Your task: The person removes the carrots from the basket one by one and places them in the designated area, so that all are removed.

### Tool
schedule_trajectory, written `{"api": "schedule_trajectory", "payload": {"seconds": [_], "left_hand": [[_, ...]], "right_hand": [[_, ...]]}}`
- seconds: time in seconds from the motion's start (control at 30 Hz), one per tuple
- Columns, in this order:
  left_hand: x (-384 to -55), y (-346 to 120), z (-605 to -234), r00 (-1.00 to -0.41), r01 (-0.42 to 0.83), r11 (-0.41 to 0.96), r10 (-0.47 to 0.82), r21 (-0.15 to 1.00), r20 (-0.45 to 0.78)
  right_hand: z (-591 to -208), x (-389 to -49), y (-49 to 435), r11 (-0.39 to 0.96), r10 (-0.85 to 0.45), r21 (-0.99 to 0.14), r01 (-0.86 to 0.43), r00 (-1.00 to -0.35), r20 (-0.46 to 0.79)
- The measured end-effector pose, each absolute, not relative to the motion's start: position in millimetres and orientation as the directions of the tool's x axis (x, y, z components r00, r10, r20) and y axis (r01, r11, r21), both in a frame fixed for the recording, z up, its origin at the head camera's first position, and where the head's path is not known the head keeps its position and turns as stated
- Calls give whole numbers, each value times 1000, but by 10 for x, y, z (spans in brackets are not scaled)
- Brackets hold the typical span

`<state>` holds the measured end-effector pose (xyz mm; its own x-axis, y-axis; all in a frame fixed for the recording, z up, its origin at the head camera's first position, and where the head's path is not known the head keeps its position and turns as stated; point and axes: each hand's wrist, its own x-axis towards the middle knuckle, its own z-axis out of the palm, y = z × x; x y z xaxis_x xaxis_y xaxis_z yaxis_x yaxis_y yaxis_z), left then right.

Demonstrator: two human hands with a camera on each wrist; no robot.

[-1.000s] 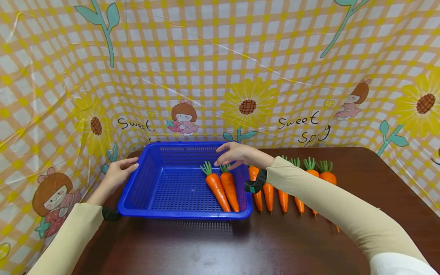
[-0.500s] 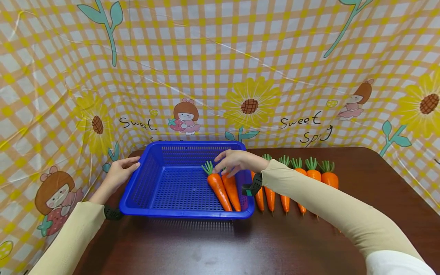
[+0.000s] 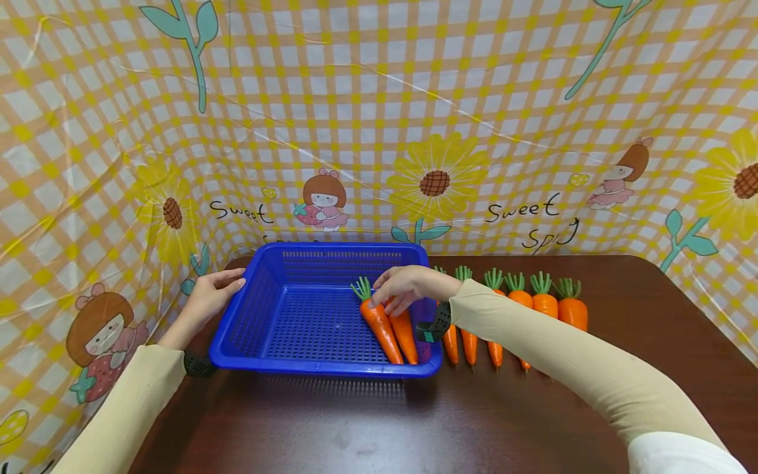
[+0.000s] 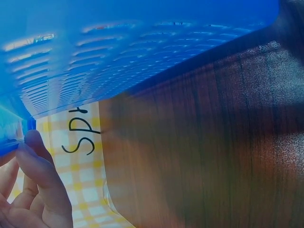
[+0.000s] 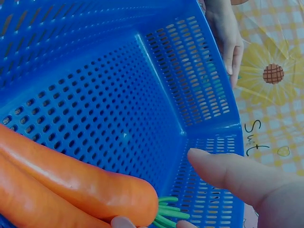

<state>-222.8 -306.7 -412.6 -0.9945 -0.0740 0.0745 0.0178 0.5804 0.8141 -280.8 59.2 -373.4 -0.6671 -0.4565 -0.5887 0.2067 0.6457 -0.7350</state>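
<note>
A blue perforated plastic basket (image 3: 331,366) stands on the table. My left hand (image 3: 207,299) pinches its left rim; in the left wrist view the thumb (image 4: 40,166) lies against the rim. Two orange carrots with green stalk stubs, one (image 3: 381,332) left of the other (image 3: 405,337), lie side by side at the basket's right end. Over their top ends is my right hand (image 3: 408,284), hiding the right carrot's stalks. In the right wrist view its thumb (image 5: 223,171) stands apart from the carrots, while a fingertip (image 5: 122,222) meets the nearer carrot's side (image 5: 104,190).
To the right of the basket several more carrots (image 3: 545,304) lie in a row on the dark brown table (image 3: 367,428), partly covered by my right sleeve (image 3: 533,336). A checked, flower-printed cloth (image 3: 355,118) encloses the table at the back and sides.
My right hand has come down from above the carrots' stalks onto their top ends. The left hand keeps its place on the rim, and both carrots in the basket lie as before.
</note>
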Motion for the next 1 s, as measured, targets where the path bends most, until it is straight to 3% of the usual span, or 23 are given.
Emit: {"api": "schedule_trajectory", "payload": {"seconds": [0.63,1.0], "left_hand": [[-2223,-3091,-4135,-995,22,585,-65,811,74],[-2246,-3075,-4133,-994,37,588,-63,808,92]], "right_hand": [[-3854,-2814,461,666,-453,-725,175,-678,-580],[-3869,-2817,330,710,-444,-684,166,-648,-619]]}}
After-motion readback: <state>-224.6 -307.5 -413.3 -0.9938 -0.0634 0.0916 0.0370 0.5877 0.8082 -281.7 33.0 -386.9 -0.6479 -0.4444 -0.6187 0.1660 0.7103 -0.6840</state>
